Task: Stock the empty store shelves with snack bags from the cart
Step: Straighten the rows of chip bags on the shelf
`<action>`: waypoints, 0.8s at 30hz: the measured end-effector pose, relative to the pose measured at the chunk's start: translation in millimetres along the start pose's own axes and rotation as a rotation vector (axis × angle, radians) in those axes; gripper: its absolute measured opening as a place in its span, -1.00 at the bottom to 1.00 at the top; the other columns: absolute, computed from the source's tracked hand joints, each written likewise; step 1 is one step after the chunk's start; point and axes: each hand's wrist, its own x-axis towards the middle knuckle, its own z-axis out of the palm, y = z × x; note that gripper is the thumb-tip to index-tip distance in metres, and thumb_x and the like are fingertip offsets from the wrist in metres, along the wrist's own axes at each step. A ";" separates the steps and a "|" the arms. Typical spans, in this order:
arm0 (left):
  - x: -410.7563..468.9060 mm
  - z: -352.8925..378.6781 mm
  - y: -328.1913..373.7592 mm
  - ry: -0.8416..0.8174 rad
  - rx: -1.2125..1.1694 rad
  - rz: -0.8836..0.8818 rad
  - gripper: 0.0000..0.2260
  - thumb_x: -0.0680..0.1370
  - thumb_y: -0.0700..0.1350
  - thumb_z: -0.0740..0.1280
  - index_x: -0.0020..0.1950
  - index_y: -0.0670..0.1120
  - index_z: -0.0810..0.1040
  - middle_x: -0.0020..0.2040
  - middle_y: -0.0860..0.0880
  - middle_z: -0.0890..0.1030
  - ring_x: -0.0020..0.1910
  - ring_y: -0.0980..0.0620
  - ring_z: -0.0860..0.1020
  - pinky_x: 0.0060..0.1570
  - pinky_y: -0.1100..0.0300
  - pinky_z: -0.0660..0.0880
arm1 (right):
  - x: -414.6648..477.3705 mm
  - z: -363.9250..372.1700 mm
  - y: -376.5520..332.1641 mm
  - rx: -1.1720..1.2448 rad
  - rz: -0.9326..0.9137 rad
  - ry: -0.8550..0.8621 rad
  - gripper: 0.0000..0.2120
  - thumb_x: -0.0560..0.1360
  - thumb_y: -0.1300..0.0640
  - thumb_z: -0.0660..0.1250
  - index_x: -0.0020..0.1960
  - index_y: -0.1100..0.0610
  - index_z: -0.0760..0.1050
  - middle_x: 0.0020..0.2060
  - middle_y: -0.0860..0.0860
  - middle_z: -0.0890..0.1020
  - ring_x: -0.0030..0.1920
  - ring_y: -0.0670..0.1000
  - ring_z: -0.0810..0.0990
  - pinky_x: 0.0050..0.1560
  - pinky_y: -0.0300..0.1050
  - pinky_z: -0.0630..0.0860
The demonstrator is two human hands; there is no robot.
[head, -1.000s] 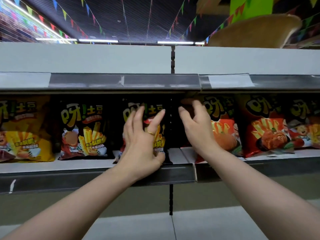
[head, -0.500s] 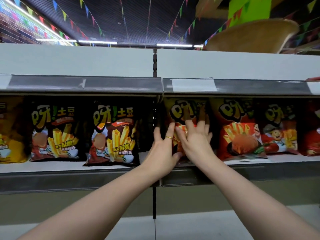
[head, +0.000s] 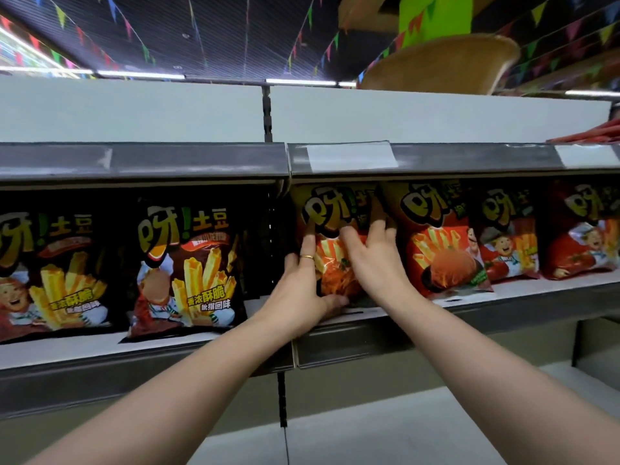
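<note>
A red snack bag [head: 330, 209] stands upright at the left end of the right-hand shelf section [head: 369, 344]. My left hand [head: 298, 290], with a ring on one finger, lies against the bag's left edge, fingers straight up and thumb along its bottom. My right hand [head: 375, 266] presses spread, straight fingers on the bag's front. More red bags [head: 443, 243] stand in a row to the right. Two black bags [head: 188, 273] of the same brand stand on the left section. No cart is in view.
The upper shelf's grey rail [head: 167, 159] with a white label [head: 352, 156] hangs low over the bags. A dark upright post [head: 281, 397] divides the two sections. A gap lies between the black bags and the red bag. A pale floor shows below.
Both hands moved right from the black bag to the red bag at the section's left end and now press on it. The view has shifted right with them.
</note>
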 end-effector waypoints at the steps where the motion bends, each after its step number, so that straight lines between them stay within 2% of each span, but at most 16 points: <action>1: 0.2 1.0 -0.9 -0.004 -0.003 0.002 -0.05 0.46 0.01 0.42 0.52 0.04 -0.28 0.47 -0.09 0.10 0.41 -0.06 0.27 0.31 0.18 0.26 | 2.1 -0.5 -1.0 0.083 0.067 -0.046 -0.48 0.56 -0.07 0.17 0.36 0.26 0.23 0.24 0.19 0.34 0.19 0.11 0.36 0.14 -0.05 0.33; 4: -0.9 0.4 -3.0 0.017 -0.002 -0.017 -0.05 0.47 -0.01 0.41 0.52 0.06 -0.30 0.48 -0.07 0.10 0.41 -0.05 0.27 0.31 0.17 0.26 | 6.9 1.9 -4.1 0.249 0.153 -0.089 -0.51 0.53 -0.06 0.21 0.28 0.29 0.30 0.10 0.15 0.47 0.05 0.07 0.45 0.08 -0.03 0.43; 7: -1.4 0.1 -0.7 0.032 0.026 -0.056 -0.07 0.48 -0.02 0.41 0.52 0.05 -0.28 0.47 -0.07 0.11 0.41 -0.05 0.27 0.31 0.16 0.27 | 9.6 6.6 -2.8 0.296 0.169 -0.101 -0.67 0.53 -0.05 0.22 0.08 0.22 0.34 -0.10 0.09 0.49 -0.02 0.09 0.51 0.04 0.00 0.47; 10: -1.5 4.1 2.8 0.044 0.075 -0.087 -0.09 0.49 -0.01 0.39 0.52 0.03 -0.29 0.47 -0.08 0.09 0.41 -0.05 0.26 0.31 0.16 0.26 | 13.5 5.7 2.2 0.285 0.144 -0.146 -0.69 0.53 -0.06 0.22 -0.02 0.22 0.38 -0.07 0.15 0.55 0.00 0.15 0.57 0.05 0.05 0.52; 13: -1.4 5.1 9.9 0.061 0.081 -0.161 -0.04 0.45 -0.03 0.44 0.53 0.03 -0.27 0.47 -0.09 0.10 0.41 -0.06 0.26 0.32 0.15 0.26 | 15.1 -4.0 9.4 0.182 0.070 -0.219 -0.54 0.53 -0.13 0.19 0.15 0.26 0.39 0.10 0.19 0.49 0.11 0.17 0.50 0.15 0.08 0.48; 15: -3.1 5.3 19.6 0.110 0.064 -0.227 0.01 0.39 -0.09 0.49 0.53 0.02 -0.23 0.47 -0.10 0.05 0.42 -0.10 0.25 0.33 0.11 0.27 | 14.7 -14.6 16.2 0.082 -0.042 -0.237 -0.40 0.54 -0.20 0.14 0.34 0.26 0.29 0.23 0.24 0.39 0.23 0.20 0.42 0.24 0.12 0.41; 16: -4.2 6.6 26.7 0.155 0.062 -0.246 0.02 0.37 -0.13 0.50 0.54 0.02 -0.21 0.48 -0.10 0.01 0.43 -0.12 0.23 0.34 0.08 0.28 | 13.3 -22.9 18.4 0.068 -0.113 -0.218 -0.38 0.54 -0.21 0.13 0.38 0.25 0.23 0.26 0.23 0.35 0.26 0.20 0.40 0.25 0.06 0.40; 19: -7.3 18.3 53.4 0.308 0.115 -0.192 -0.03 0.38 -0.18 0.47 0.53 0.03 -0.17 0.51 -0.11 -0.15 0.50 -0.18 0.01 0.44 -0.05 0.17 | 10.1 -53.1 26.1 0.087 -0.335 -0.109 -0.47 0.56 -0.08 0.20 0.40 0.19 0.18 0.26 0.13 0.34 0.23 0.06 0.39 0.04 -0.24 0.28; 21: -8.5 30.8 71.2 0.389 0.151 -0.089 -0.12 0.41 -0.16 0.43 0.54 0.04 -0.10 0.51 -0.12 -0.19 0.51 -0.11 -0.14 0.48 -0.03 0.01 | 11.2 -72.0 34.5 0.126 -0.436 -0.056 -0.50 0.56 0.04 0.23 0.41 0.19 0.19 0.27 0.09 0.32 0.16 -0.06 0.35 -0.01 -0.36 0.21; 23: -8.9 47.0 88.2 0.437 0.167 -0.005 -0.19 0.43 -0.15 0.40 0.53 0.05 -0.02 0.51 -0.10 -0.17 0.51 -0.04 -0.17 0.47 0.06 -0.07 | 14.9 -87.8 47.7 0.141 -0.504 0.005 -0.55 0.54 0.12 0.25 0.38 0.23 0.24 0.25 0.11 0.33 0.13 -0.06 0.34 0.01 -0.40 0.20; 24: -8.6 56.2 95.7 0.439 0.174 0.017 -0.21 0.43 -0.16 0.40 0.53 0.05 0.00 0.51 -0.08 -0.17 0.51 -0.02 -0.17 0.46 0.09 -0.08 | 17.9 -94.7 56.1 0.120 -0.517 0.048 -0.57 0.53 0.14 0.26 0.35 0.24 0.28 0.24 0.12 0.33 0.16 0.00 0.37 0.06 -0.35 0.23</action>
